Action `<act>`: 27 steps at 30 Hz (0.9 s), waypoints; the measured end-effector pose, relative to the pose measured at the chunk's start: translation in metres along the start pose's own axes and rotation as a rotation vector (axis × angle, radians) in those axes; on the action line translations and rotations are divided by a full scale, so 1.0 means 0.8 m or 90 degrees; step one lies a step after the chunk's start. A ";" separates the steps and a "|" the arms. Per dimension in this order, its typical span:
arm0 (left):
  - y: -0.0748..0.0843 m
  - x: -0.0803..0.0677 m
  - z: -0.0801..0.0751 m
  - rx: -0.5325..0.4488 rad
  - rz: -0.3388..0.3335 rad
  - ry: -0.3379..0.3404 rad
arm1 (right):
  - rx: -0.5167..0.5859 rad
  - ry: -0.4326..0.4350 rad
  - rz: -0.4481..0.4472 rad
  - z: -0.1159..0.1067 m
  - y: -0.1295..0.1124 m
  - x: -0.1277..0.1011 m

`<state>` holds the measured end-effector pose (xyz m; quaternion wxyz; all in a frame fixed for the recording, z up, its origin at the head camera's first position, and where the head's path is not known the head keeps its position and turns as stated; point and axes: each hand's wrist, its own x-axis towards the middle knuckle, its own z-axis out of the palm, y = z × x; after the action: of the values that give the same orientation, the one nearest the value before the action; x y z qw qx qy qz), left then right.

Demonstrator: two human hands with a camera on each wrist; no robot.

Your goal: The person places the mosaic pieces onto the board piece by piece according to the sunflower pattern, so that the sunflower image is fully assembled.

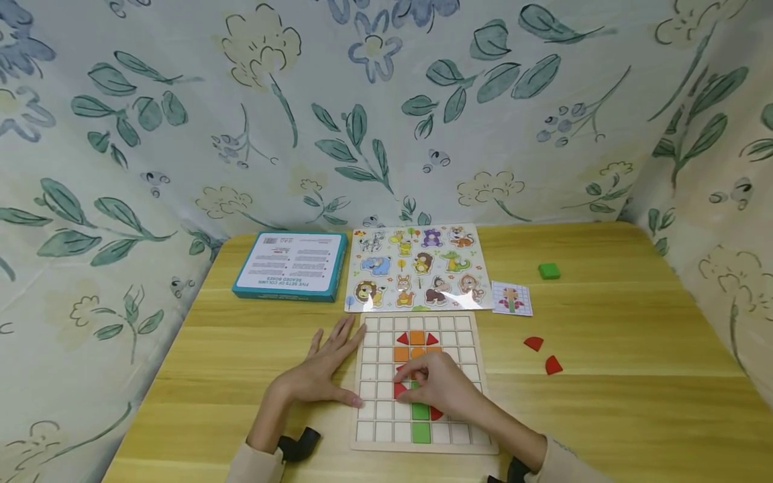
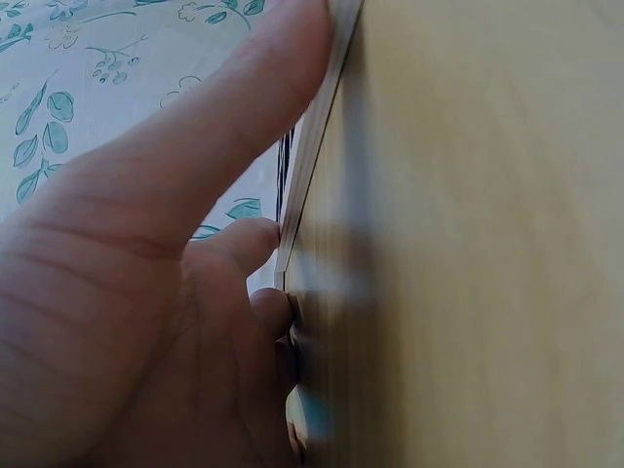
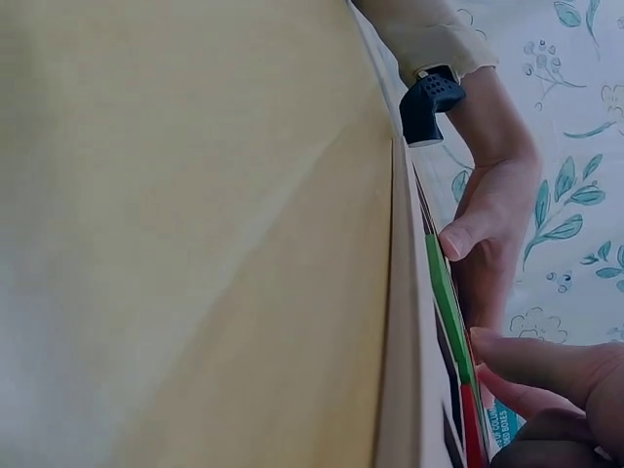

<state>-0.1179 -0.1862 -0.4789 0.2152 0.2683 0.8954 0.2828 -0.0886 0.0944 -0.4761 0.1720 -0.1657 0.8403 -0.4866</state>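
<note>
A wooden grid board [image 1: 378,429] lies at the table's near middle. It carries orange tiles [image 1: 417,339], green tiles [image 1: 421,429] and red pieces. My left hand [image 1: 320,372] lies flat on the table with straight fingers, thumb against the board's left edge [image 2: 317,146]. My right hand [image 1: 443,389] hovers over the board's centre, its curled fingertips [image 3: 526,359] pinching a red piece [image 1: 399,390] beside the green column [image 3: 444,292]. Much of the board's centre is hidden beneath that hand.
Two loose red pieces [image 1: 542,354] and a green block [image 1: 549,271] lie right of the board. A pattern card [image 1: 512,298], an animal puzzle [image 1: 417,268] and a blue box [image 1: 292,265] sit behind it. Floral cloth walls surround the table.
</note>
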 end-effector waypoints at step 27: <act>-0.001 0.000 -0.001 -0.012 0.004 0.002 | -0.040 0.171 0.171 -0.199 0.100 -0.084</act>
<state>-0.1183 -0.1870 -0.4788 0.2155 0.2685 0.8923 0.2920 -0.1094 0.2829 -0.4631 0.1167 0.0091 0.8852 -0.4503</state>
